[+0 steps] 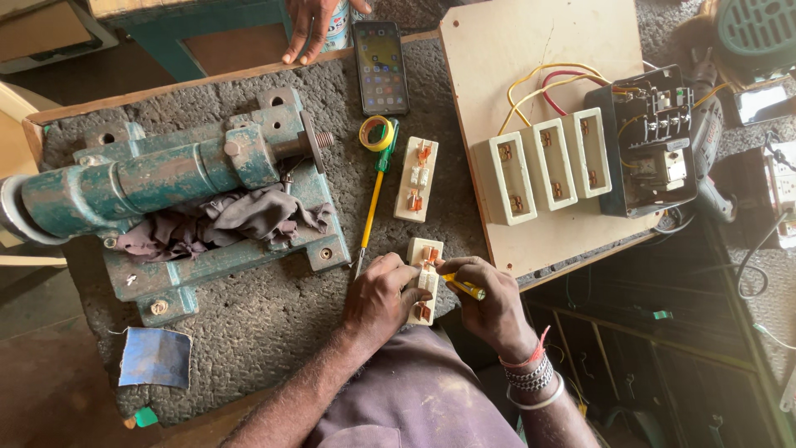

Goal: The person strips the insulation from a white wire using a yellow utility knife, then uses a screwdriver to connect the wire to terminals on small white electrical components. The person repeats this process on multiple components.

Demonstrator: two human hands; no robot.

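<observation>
The left hand (383, 292) wraps around the left edge of a cream fuse carrier (424, 280), fingers curled closed on it and pinning it to the rough grey bench (249, 332). The right hand (491, 300) is clenched on a small yellow-handled screwdriver (464, 287), whose tip meets the carrier near its middle, by the copper contacts. The carrier sits at the bench's near edge, at about 6 o'clock in the view, with its long axis running from 12 to 6 o'clock, tilted a little toward 1. The screwdriver lies crosswise to it, the handle pointing to 3 o'clock and the tip to 9.

A second cream carrier (416, 179) lies just beyond at 12 o'clock, apart from the first. A longer green-and-yellow screwdriver (373, 203) rests beside it at 11 o'clock, with a roll of yellow tape (376, 133) at its far end. A teal vise (166, 178) fills the 9 o'clock side. A wired board (531, 50) lies toward 2 o'clock. Another person's hand (308, 26) rests at the far edge beside a phone (381, 66).
</observation>
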